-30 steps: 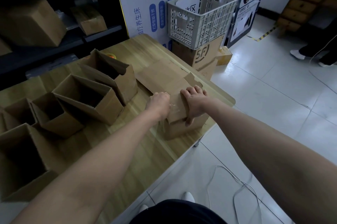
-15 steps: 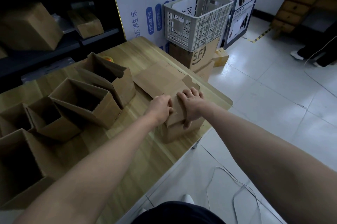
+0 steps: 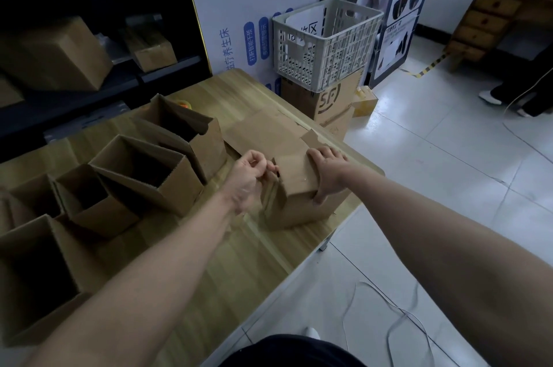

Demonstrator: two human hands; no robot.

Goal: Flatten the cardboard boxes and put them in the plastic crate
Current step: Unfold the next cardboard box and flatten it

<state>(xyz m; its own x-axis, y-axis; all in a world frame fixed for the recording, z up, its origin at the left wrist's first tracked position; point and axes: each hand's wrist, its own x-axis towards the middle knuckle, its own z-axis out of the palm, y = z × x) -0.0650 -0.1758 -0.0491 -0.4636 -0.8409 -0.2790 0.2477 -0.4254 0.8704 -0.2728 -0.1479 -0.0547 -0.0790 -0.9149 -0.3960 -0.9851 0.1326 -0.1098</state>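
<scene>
A small cardboard box (image 3: 299,202) near the right edge of a wooden bench (image 3: 239,271) is partly covered by two bare hands. The right hand (image 3: 327,170) is clamped over its top, with fingers curled over the far edge and the thumb down the near side. The left hand (image 3: 250,176) is curled at the box's upper left corner; whether anything is pinched there cannot be made out.

An orange object (image 3: 184,104) is almost wholly hidden behind the farthest open box (image 3: 191,139). Three more open boxes are ranged along the left of the bench, and the nearest one (image 3: 33,271) is cut off by the frame. A flattened sheet (image 3: 263,133) is laid just behind the held box.

The plastic crate (image 3: 326,46) is set beyond the bench's far corner, on top of a printed carton (image 3: 332,97). A white sheet is seen inside, but the crate's bottom is hidden. Closed cartons are stored on dim shelves (image 3: 89,73) at the left, with little detail readable.

Open tiled floor (image 3: 434,187) is seen to the right of the bench, as far as a chest of drawers (image 3: 484,25). A loose cable (image 3: 389,310) is trailed across the floor near the bench — and another person's legs (image 3: 508,91) are cut off at the right edge.
</scene>
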